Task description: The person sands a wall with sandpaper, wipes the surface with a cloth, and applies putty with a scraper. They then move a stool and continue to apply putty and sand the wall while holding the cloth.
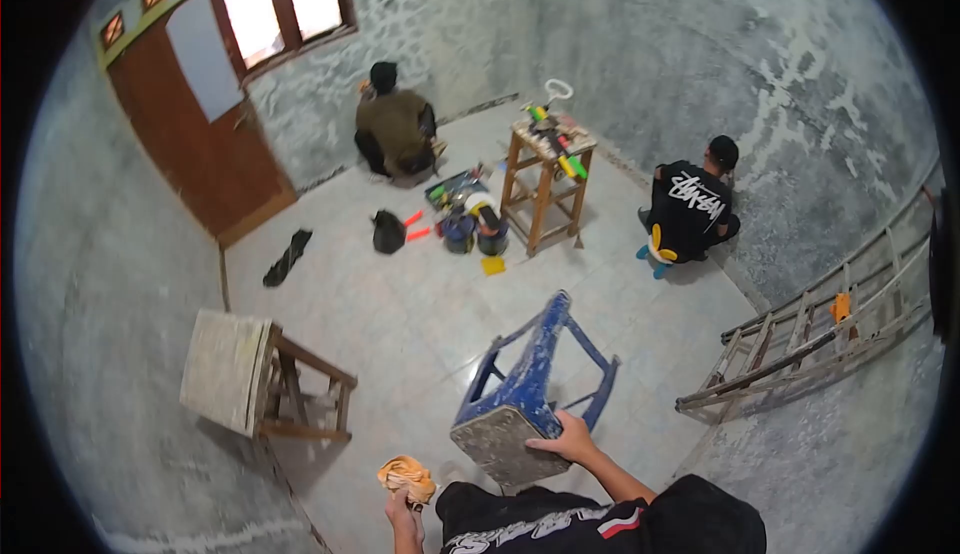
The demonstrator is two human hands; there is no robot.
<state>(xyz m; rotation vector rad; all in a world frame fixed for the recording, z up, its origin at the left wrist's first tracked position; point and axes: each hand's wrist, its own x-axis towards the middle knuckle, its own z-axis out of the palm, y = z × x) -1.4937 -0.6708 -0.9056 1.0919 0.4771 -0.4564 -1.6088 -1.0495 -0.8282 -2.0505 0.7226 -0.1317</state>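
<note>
My right hand [568, 441] grips the edge of the seat of a blue stool [530, 379]. The stool is tilted, its legs pointing away from me, and its seat top is grey and worn. Blotches of pale paint or dust mark its frame. In my left hand [404, 516] is a crumpled orange cloth [407, 478], held low near my body, left of the stool. The fingers are closed around the cloth's lower part.
A wooden stool [230, 369] lies tipped at left. Tools cover a taller wooden stool [548, 139], with buckets [460, 232] beside it. One person [398, 124] squats by the far wall, another [695, 199] at right. A ladder [800, 329] leans right.
</note>
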